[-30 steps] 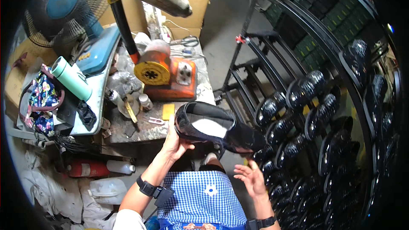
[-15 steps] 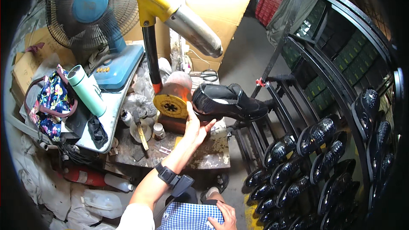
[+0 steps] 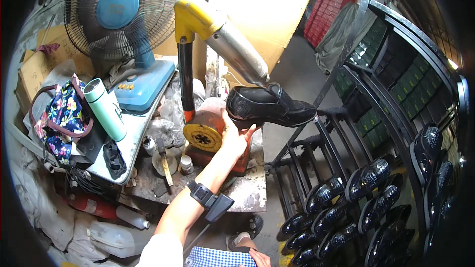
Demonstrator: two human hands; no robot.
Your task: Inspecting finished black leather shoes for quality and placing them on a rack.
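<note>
My left hand (image 3: 235,137), wearing a black strapped device (image 3: 212,200) at the wrist, grips a black shoe (image 3: 264,108) by its heel end. The shoe is held up with its toe pointing right, just below the metal barrel (image 3: 238,53) of a yellow-and-black bench machine. Behind the wrist stands the machine's red base (image 3: 203,132) with a round yellow plate. At the lower edge, my right hand (image 3: 260,257) lies on blue-and-white checked cloth, partly cut off, with its fingers stretched out.
Several glossy black shoes (image 3: 371,173) hang on a dark metal rack (image 3: 346,133) at the right. On the stained bench (image 3: 250,198) are a brush (image 3: 163,160) and a small jar (image 3: 186,163). A fan (image 3: 118,7) and a mint-green bottle (image 3: 105,110) stand on the left.
My left hand has raised the shoe from beside the machine's base to just under the metal barrel. The view has shifted, and my right hand sits lower in it.
</note>
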